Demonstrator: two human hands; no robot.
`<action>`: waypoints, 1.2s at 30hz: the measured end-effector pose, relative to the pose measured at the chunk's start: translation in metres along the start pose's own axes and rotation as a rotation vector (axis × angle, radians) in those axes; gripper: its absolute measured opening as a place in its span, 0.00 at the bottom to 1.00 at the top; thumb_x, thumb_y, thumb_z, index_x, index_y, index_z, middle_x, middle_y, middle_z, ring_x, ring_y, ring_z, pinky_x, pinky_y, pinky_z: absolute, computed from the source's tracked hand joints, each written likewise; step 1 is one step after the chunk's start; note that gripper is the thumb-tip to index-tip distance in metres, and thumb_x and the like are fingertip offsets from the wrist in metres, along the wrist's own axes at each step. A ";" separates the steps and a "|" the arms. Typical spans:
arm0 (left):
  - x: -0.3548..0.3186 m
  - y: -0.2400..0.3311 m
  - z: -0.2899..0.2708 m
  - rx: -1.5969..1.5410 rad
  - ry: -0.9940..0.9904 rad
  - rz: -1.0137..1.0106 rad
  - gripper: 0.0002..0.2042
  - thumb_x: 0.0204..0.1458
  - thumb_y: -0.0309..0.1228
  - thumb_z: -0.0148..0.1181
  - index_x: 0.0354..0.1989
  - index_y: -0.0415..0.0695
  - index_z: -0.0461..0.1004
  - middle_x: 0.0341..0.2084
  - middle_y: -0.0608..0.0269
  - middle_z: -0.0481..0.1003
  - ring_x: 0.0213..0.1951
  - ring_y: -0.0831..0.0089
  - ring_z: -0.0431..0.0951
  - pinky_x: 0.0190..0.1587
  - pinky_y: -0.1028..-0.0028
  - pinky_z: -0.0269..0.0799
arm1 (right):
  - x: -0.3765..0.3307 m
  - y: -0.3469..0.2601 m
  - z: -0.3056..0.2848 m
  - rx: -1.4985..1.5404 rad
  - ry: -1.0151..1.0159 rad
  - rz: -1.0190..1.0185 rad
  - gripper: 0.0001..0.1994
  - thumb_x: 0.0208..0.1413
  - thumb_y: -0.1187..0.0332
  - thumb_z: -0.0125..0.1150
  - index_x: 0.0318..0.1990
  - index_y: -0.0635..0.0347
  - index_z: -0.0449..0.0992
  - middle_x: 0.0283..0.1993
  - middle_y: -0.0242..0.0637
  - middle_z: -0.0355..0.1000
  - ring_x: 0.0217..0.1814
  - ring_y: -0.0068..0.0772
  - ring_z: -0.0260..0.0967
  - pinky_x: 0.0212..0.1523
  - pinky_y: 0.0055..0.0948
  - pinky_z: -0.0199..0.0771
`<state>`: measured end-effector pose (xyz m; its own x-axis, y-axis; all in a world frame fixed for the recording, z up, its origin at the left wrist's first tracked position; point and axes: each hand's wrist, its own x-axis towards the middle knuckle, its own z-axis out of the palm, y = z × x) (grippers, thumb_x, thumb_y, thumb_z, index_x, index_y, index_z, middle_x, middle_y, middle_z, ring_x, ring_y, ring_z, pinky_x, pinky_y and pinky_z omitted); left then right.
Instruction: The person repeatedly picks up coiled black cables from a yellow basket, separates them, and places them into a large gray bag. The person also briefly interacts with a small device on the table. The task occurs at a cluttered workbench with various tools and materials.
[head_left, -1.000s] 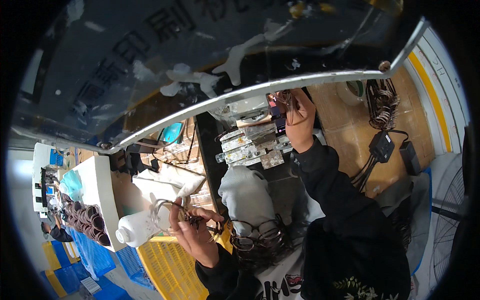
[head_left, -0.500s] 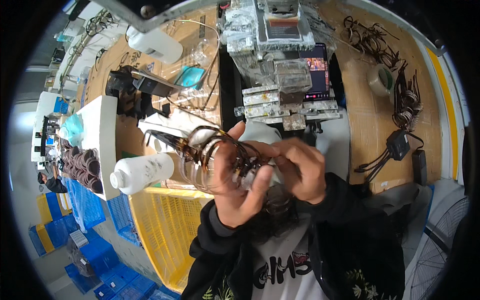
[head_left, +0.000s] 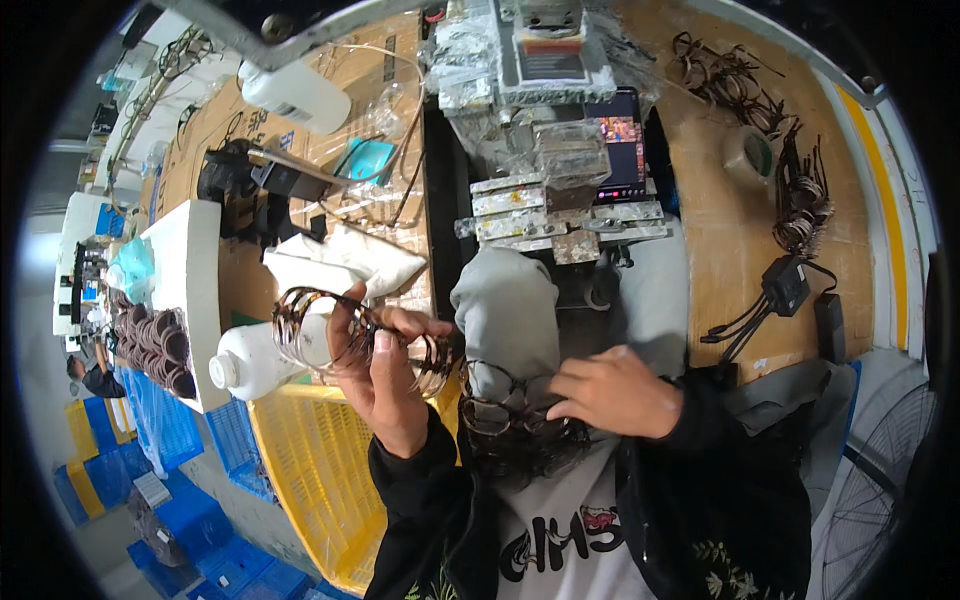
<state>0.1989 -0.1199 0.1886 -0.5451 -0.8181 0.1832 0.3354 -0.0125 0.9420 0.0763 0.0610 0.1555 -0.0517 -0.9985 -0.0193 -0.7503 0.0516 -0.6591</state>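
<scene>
Sits between a left bench (head_left: 375, 80) and a right bench (head_left: 740, 330), both covered in cardboard, facing a stained metal fixture (head_left: 560, 150) at one o'clock. Has the hands well apart. With the left hand (head_left: 385, 385), between seven and eight o'clock, grips a bunch of brown spectacle frames (head_left: 290, 330), thumb and fingers closed on it, rims fanning out toward nine. With the right hand (head_left: 620, 392), at four, sets loosely curled fingers at the three-o'clock edge of a heap of dark spectacle frames (head_left: 490, 420), lying in the lap at six; cannot tell whether pinching one or only touching. Wears a black jacket (head_left: 710, 490) over a white printed shirt (head_left: 560, 550).

Just past the left hand, has a white bottle (head_left: 260, 360) between eight and nine, and a yellow basket (head_left: 310, 480) between seven and eight. Has a white cloth-like piece (head_left: 385, 255) at ten, a teal square (head_left: 370, 160) and a white jug (head_left: 300, 95) toward eleven. Beside the fixture, has a lit phone (head_left: 622, 150) between one and two. On the right bench, has a tape roll (head_left: 750, 160) at two, a bundle of brown frames (head_left: 805, 200) between two and three, and a black adapter (head_left: 785, 285) at three. Farther out, has a fan (head_left: 885, 480) at four and blue crates (head_left: 200, 510) at eight.
</scene>
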 end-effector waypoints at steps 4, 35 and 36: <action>0.001 0.001 -0.007 0.055 -0.003 -0.002 0.22 0.55 0.27 0.44 0.58 0.35 0.53 0.29 0.56 0.68 0.32 0.66 0.71 0.39 0.63 0.72 | 0.004 -0.006 -0.007 -0.011 0.108 -0.015 0.06 0.50 0.67 0.58 0.28 0.58 0.71 0.26 0.34 0.66 0.26 0.35 0.71 0.25 0.30 0.69; 0.005 -0.005 0.020 -0.171 -0.014 -0.244 0.43 0.50 0.68 0.30 0.53 0.35 0.59 0.21 0.57 0.69 0.21 0.62 0.72 0.23 0.63 0.71 | 0.072 0.086 -0.033 0.402 1.418 -0.050 0.07 0.52 0.80 0.48 0.38 0.66 0.71 0.27 0.34 0.70 0.24 0.19 0.64 0.22 0.18 0.61; 0.005 -0.004 0.022 -0.241 -0.041 -0.237 0.44 0.47 0.70 0.31 0.53 0.35 0.60 0.22 0.56 0.69 0.22 0.62 0.72 0.24 0.63 0.71 | 0.068 0.071 -0.028 0.418 1.325 -0.180 0.08 0.50 0.81 0.49 0.37 0.66 0.71 0.25 0.36 0.69 0.22 0.21 0.63 0.21 0.19 0.61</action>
<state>0.1774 -0.1112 0.1918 -0.6584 -0.7525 -0.0167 0.3655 -0.3391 0.8669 0.0008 -0.0028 0.1286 -0.7291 -0.2182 0.6487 -0.5757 -0.3171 -0.7537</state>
